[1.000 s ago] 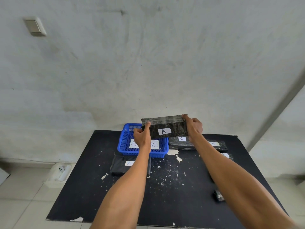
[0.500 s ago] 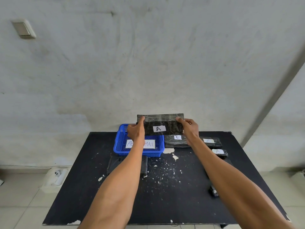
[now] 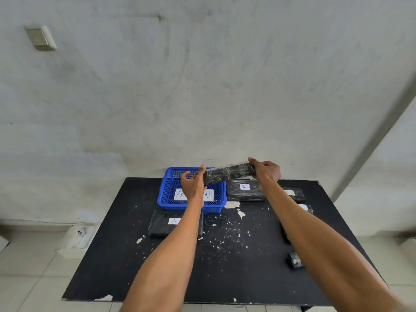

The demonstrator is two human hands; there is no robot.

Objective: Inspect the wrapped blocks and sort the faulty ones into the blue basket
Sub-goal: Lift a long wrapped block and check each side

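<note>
A long black wrapped block [image 3: 229, 174] hangs in the air above the back of the table, tilted with its right end higher. My right hand [image 3: 266, 173] grips its right end. My left hand [image 3: 193, 186] holds the left end with thumb and fingers, over the blue basket [image 3: 167, 194]. The basket carries a white label partly hidden by my left wrist. Behind my right arm lies a wrapped block marked C [image 3: 244, 191]. Another block marked A [image 3: 162, 224] lies in front of the basket.
The black table [image 3: 236, 266] has white chipped patches in the middle. More wrapped blocks [image 3: 297, 194] lie along the right side, partly hidden by my right forearm, and a small wrapped piece [image 3: 295, 260] sits near the right edge. A grey wall stands right behind the table.
The held block has turned so its A label no longer faces me, and its right end has risen. My left hand has shifted lower over the basket.
</note>
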